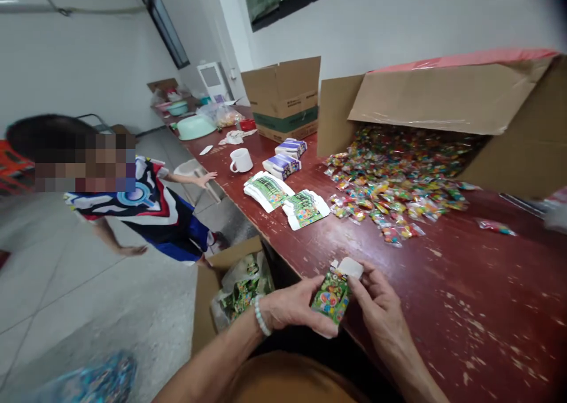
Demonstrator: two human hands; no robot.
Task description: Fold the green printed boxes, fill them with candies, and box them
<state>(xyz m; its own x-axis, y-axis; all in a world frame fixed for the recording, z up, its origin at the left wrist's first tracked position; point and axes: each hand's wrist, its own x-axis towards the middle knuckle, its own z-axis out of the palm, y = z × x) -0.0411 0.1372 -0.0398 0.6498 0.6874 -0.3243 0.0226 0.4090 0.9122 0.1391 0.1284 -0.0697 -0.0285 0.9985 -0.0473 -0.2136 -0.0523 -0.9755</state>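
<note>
Both my hands hold a small green printed box (pixel 332 296) over the near edge of the dark red table (pixel 465 308). My left hand (pixel 295 305), with a bead bracelet at the wrist, grips the box's left side and bottom. My right hand (pixel 376 302) pinches its right side near the white open flap at the top. A heap of small colourful candy packets (pixel 394 184) spills from a large cardboard box (pixel 447 96) lying on its side at the back right. Flat green box blanks (pixel 305 208) lie in stacks further along the table.
A second stack of green blanks (pixel 268 189), purple boxes (pixel 283 165), a white mug (pixel 241 160) and an open cardboard box (pixel 286 98) stand along the table. A carton on the floor (pixel 234 291) holds filled green boxes. A child (pixel 146 205) stands at the left, one hand on the table.
</note>
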